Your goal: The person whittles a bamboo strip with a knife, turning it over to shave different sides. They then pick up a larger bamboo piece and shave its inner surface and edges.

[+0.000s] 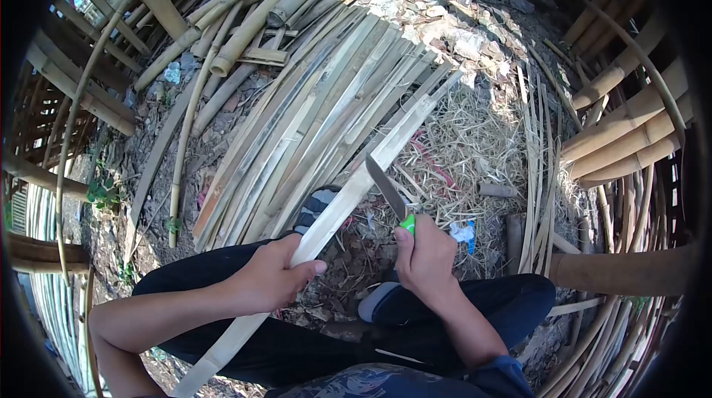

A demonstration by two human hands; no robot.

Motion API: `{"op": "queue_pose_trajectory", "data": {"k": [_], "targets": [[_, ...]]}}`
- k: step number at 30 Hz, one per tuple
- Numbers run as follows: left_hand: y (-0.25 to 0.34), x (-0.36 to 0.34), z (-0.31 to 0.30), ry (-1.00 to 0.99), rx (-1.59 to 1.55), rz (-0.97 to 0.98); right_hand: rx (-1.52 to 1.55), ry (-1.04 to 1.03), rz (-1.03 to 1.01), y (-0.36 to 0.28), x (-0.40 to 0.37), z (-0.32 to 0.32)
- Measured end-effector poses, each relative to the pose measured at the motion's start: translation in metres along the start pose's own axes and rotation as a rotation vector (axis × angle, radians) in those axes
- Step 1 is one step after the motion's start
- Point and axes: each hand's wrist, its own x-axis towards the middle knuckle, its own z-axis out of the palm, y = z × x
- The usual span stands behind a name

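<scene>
Hands apart, the left hand (276, 273) grips a strip (348, 201) slanting over the legs (311, 361), the right hand (430, 253) a knife (386, 187); shallow strokes, directed away from the left, would serve best.

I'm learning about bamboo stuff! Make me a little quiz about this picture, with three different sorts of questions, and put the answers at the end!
1. Multiple choice: Which colour shows on the handle of the knife in the right hand?
A) red
B) green
C) blue

2. True or false: The left hand grips a pale bamboo strip.

3. Fill in: In the picture, the thin pale shavings lie to the ____ of the pile of split bamboo.

Key: 1. B; 2. True; 3. right
</scene>
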Motion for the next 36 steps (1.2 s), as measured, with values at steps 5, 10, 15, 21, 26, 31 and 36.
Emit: {"op": "queue_pose_trajectory", "data": {"k": [5, 10, 15, 21, 26, 31, 36], "targets": [[0.002, 0.002, 0.003, 0.006, 0.122, 0.088, 0.12, -0.123, -0.21, -0.012, -0.014, 0.014], [-0.003, 0.002, -0.002, 0.073, 0.205, 0.077, 0.042, -0.118, 0.259, 0.011, -0.001, 0.01], [0.012, -0.005, 0.008, 0.093, 0.301, 0.092, 0.221, -0.089, -0.24, -0.016, -0.017, 0.008], [-0.004, -0.004, 0.011, 0.187, 0.471, 0.172, 0.208, -0.094, 0.154, -0.013, -0.008, -0.007], [0.009, -0.015, 0.022, 0.202, 0.528, 0.232, 0.1, 0.037, -0.255, -0.001, -0.027, 0.011], [0.032, -0.026, 0.028, 0.169, 0.362, 0.141, -0.084, 0.082, 0.036, 0.017, -0.019, 0.004], [0.033, -0.032, 0.031, 0.199, 0.413, 0.279, -0.084, 0.155, -0.012, 0.016, -0.024, -0.034]]}}
